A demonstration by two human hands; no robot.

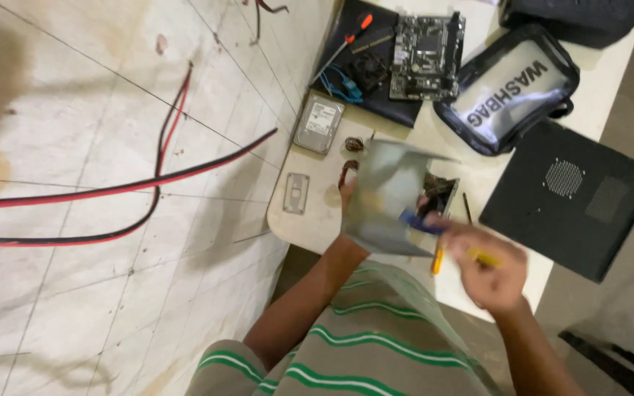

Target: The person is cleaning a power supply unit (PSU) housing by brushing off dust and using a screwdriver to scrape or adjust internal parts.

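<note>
My left hand grips the left edge of a grey metal power-supply case, holding it tilted above the table edge. The hand is mostly hidden behind the case. My right hand is blurred at the case's right side and is closed on a yellow-handled screwdriver. Its blue tip part reaches toward the case's open end, where wiring shows. A second orange-yellow tool lies on the table below the case.
On the pale table lie a hard drive, a small metal plate, a motherboard on a dark mat with a red-handled screwdriver, a clear zip bag and a black case panel. Red-black cables cross the tiled floor.
</note>
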